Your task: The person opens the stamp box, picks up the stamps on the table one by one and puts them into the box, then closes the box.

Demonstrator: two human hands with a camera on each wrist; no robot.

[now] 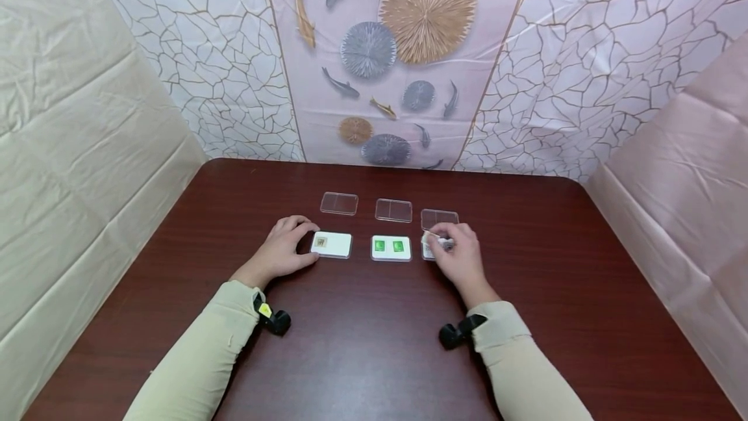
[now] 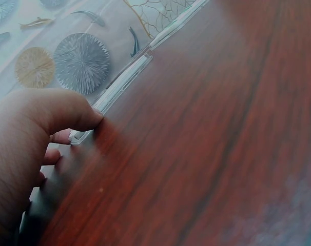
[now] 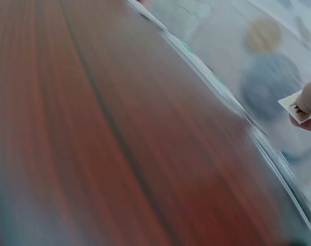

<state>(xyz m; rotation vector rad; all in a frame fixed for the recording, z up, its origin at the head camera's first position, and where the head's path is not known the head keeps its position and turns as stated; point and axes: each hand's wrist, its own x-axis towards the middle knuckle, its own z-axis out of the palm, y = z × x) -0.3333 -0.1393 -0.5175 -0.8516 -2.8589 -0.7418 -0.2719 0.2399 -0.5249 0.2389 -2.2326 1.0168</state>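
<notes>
My left hand (image 1: 283,247) holds the left end of a clear plastic case (image 1: 337,245), thumb on the near side and forefinger on the far side. That case has a white inside with one small brownish stamp at its left. In the right wrist view, a small stamp (image 3: 287,101) with toothed edges is pinched between thumb and finger of my right hand (image 1: 460,252). This hand hovers over the right-hand case (image 1: 427,252), covering much of it. Between the hands lies a middle case (image 1: 389,255) with two green stamps.
Three clear lids lie in a row behind the cases: left lid (image 1: 339,203), middle lid (image 1: 393,210) and right lid (image 1: 439,217). All rest on a dark red wooden table (image 1: 350,336). Patterned cloth (image 1: 234,70) hangs behind and at both sides.
</notes>
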